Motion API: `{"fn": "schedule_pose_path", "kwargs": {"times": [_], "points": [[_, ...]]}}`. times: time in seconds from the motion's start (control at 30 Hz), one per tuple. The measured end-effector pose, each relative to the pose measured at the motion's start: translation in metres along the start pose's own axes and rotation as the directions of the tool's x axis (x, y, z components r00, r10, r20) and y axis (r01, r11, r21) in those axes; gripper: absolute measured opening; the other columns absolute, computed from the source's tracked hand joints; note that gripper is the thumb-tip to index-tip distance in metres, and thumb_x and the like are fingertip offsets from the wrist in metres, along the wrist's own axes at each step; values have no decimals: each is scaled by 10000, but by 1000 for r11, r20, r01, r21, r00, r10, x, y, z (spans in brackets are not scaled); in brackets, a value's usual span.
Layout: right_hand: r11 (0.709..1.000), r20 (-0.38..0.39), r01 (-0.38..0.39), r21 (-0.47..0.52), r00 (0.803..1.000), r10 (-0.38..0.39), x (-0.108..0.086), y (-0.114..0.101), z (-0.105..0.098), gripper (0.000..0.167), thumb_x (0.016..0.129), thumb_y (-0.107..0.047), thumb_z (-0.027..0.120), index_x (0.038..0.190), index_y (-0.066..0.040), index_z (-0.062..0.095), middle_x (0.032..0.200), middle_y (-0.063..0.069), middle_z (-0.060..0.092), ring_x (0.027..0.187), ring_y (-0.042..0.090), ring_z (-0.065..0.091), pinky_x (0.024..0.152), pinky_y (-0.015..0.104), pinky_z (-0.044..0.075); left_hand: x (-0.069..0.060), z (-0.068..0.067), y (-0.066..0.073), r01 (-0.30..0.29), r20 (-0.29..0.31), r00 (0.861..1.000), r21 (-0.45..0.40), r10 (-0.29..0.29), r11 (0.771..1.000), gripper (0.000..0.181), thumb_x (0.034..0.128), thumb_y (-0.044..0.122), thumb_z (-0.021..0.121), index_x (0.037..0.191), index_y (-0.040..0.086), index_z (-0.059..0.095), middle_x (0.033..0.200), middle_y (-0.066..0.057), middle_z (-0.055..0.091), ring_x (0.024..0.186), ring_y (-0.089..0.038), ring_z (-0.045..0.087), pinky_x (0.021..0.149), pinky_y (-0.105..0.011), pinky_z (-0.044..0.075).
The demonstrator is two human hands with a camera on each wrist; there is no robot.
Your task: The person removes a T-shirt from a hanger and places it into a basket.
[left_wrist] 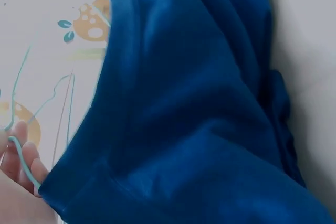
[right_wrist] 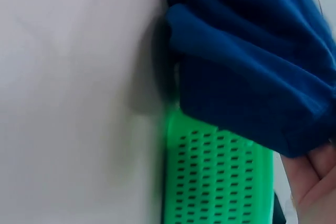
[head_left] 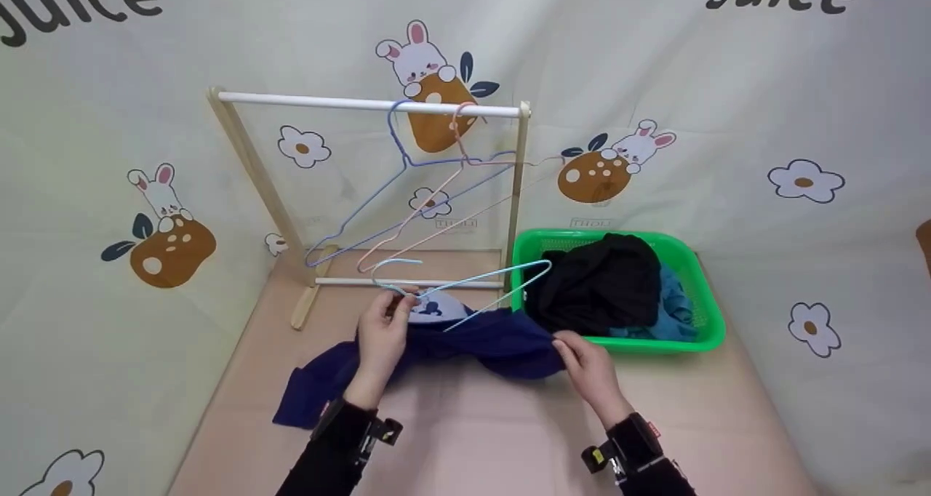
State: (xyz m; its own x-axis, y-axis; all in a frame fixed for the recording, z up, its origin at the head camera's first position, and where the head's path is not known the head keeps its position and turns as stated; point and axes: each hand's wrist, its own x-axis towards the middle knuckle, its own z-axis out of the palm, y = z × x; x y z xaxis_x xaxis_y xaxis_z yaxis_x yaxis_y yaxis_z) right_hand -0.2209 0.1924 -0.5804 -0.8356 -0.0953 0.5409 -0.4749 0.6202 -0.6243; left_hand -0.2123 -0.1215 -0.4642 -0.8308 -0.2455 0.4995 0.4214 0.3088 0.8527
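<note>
Near the hook of a light blue wire hanger [head_left: 502, 270], my left hand [head_left: 382, 336] pinches the wire between thumb and fingers. The hanger's right arm stands above a navy blue shirt [head_left: 509, 347] with a pale printed patch [head_left: 436, 307]; its other arm is hidden. My right hand [head_left: 593, 372] pinches the shirt's right edge and holds it out to the side, above the table. In the left wrist view, the shirt [left_wrist: 178, 93] fills the middle, with the left hand [left_wrist: 23, 177] at the lower left. The right wrist view shows the right hand [right_wrist: 315, 187] on the cloth's edge.
A wooden rack [head_left: 254, 169] with a white top rail [head_left: 313, 101] stands at the back. A blue hanger [head_left: 364, 205] and a pink hanger [head_left: 422, 220] hang from it. To the right, a green basket [head_left: 676, 346] holds black cloth [head_left: 596, 285] and teal cloth [head_left: 675, 307].
</note>
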Motion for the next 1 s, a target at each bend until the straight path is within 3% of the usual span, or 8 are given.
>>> {"fn": "schedule_pose_path", "kwargs": {"times": [0.1, 0.23, 0.33, 0.47, 0.57, 0.77, 0.87, 1.0], "points": [[999, 27, -17, 29, 1000, 16, 2, -5, 4, 98, 927, -73, 680, 987, -130, 731, 964, -19, 734, 868, 164, 701, 748, 359, 546, 3, 7, 8, -25, 13, 1000, -22, 25, 999, 60, 896, -87, 648, 945, -96, 682, 817, -196, 703, 751, -314, 653, 674, -189, 456], [998, 93, -40, 52, 995, 35, 0, -9, 10, 117, 950, -92, 658, 1030, -140, 729, 1001, -10, 731, 900, 169, 696, 769, 369, 547, 7, 13, 15, -32, 32, 999, -72, 34, 997, 74, 905, -83, 640, 962, -109, 680, 834, -199, 707, 751, -195, 633, 675, -190, 446], [996, 140, -60, 68, 989, 50, -1, -10, 12, 152, 963, -103, 646, 1087, -147, 721, 1036, -4, 729, 930, 170, 691, 778, 368, 552, 9, 18, 4, -41, 51, 998, -129, 48, 991, 103, 923, -67, 626, 1005, -110, 672, 872, -199, 711, 760, -151, 608, 683, -187, 443], [989, 156, -94, 113, 985, 76, -1, -9, 11, 201, 980, -105, 624, 1170, -106, 689, 1064, -8, 728, 965, 174, 689, 800, 345, 557, 12, 25, -14, -58, 70, 995, -213, 75, 975, 129, 942, -39, 615, 1050, -94, 661, 915, -190, 716, 822, -210, 655, 708, -197, 466], [988, 132, -97, 124, 988, 80, 0, -7, 8, 249, 987, -93, 609, 1232, -76, 650, 1114, 7, 721, 1007, 195, 685, 828, 356, 551, 15, 29, -10, -50, 73, 995, -276, 72, 960, 136, 950, -43, 598, 1054, -119, 639, 919, -216, 708, 859, -188, 675, 734, -225, 491], [993, 80, -83, 79, 994, 76, 0, -3, 3, 335, 978, -76, 620, 1313, -77, 604, 1214, 27, 690, 1121, 236, 639, 905, 438, 503, 27, 36, 1, -48, 39, 997, -384, 68, 922, 125, 955, -76, 565, 1035, -159, 614, 884, -273, 684, 745, -136, 597, 701, -235, 479], [994, 77, -88, 69, 994, 83, -1, -2, 1, 350, 982, -94, 619, 1330, -77, 593, 1234, 26, 680, 1150, 250, 619, 915, 466, 482, 33, 38, 9, -80, 33, 994, -411, 103, 908, 118, 956, -82, 557, 1031, -158, 608, 876, -268, 681, 737, -122, 584, 698, -238, 472], [991, 93, -113, 77, 990, 106, -2, -1, -2, 361, 998, -135, 603, 1354, -81, 576, 1253, 22, 670, 1170, 254, 604, 900, 468, 481, 38, 36, 20, -150, 40, 983, -396, 181, 906, 114, 958, -76, 560, 1036, -141, 611, 884, -237, 690, 800, -113, 627, 719, -239, 477]]}}
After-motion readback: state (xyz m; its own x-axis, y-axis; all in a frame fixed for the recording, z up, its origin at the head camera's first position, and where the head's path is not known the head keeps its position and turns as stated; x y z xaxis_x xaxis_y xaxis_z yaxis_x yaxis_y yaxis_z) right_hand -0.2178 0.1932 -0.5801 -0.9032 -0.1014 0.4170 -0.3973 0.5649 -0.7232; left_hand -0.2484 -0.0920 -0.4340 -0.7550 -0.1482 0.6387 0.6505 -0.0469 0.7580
